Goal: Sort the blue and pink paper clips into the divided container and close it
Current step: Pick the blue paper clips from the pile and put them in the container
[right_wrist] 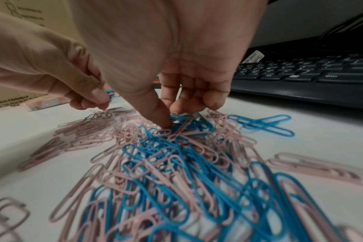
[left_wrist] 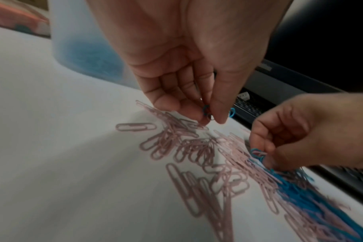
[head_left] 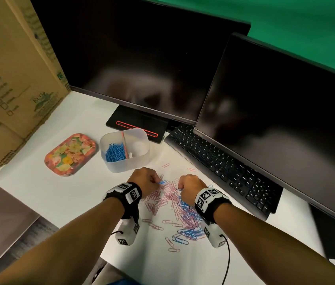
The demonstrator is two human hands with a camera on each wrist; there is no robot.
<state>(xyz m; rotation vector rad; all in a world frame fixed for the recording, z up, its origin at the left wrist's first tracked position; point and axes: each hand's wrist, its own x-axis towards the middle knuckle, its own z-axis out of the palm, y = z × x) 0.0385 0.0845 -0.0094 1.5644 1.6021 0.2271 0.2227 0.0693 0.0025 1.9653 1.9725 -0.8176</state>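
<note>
box (head_left: 8, 79) print blurred, lid (left_wrist: 12, 18) cut off – smeared

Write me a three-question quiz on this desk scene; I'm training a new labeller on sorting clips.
1. True or false: the right half of the container already holds pink clips.
2. What colour is the clip pinched in the left hand?
3. Where does the flowered lid lie? A) on the container B) left of it on the desk C) on the keyboard

Key
1. False: only the left half is filled, with blue clips.
2. Blue.
3. B. The right hand picks at the mixed pile.
</note>
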